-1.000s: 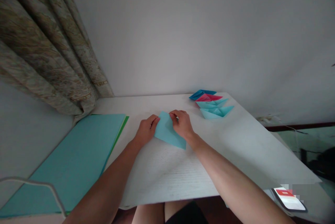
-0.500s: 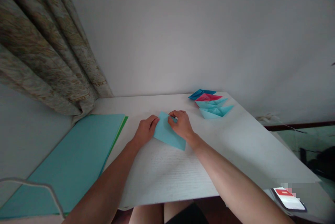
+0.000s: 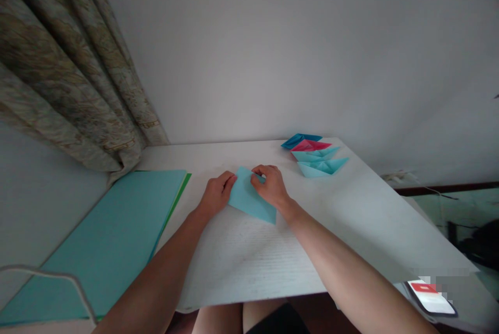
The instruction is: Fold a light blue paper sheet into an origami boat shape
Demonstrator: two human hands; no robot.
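Observation:
A folded sheet of light blue paper lies tilted on the white table between my hands. My left hand pinches its left edge near the far corner, thumb and fingers closed. At the far right edge, my right hand has its thumb and forefinger closed on the paper, the forefinger bent. The paper's lower right corner points toward me, beneath my right wrist. Beyond my right hand stand folded paper boats: two light blue ones, the nearest a light blue boat, then a pink boat and a dark blue boat.
Large light blue sheets, with a green edge showing below, are stacked at the left. A white cable crosses their near corner. A phone lies at the lower right. A patterned curtain hangs at the left by the wall.
Almost nothing differs. Both hands keep their hold on the paper, with only a very slight shift of the fingers.

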